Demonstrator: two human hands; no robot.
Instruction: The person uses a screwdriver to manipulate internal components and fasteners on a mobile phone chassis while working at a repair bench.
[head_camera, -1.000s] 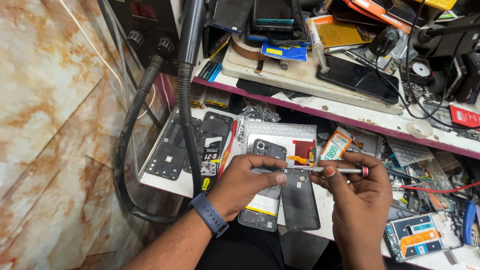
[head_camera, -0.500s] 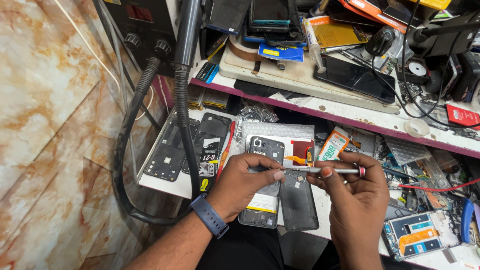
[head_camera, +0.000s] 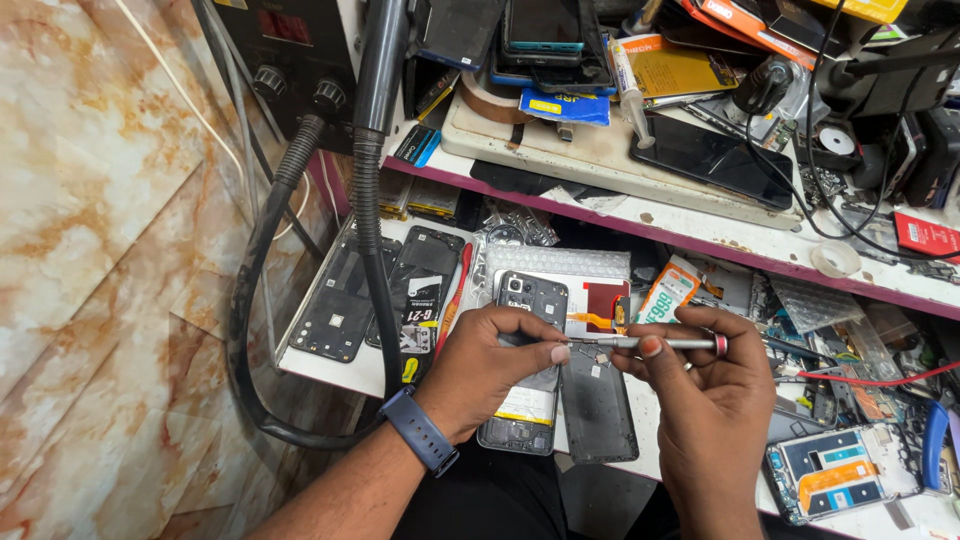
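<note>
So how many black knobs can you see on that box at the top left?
2: one knob on the left of the black box, the other knob just right of it, beside the hose. More may be hidden.

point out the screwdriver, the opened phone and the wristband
screwdriver (head_camera: 655, 343), head view, on the middle of its metal shaft
opened phone (head_camera: 528, 298), head view, on its upper part near the camera
wristband (head_camera: 420, 431), head view, on the blue strap
</note>
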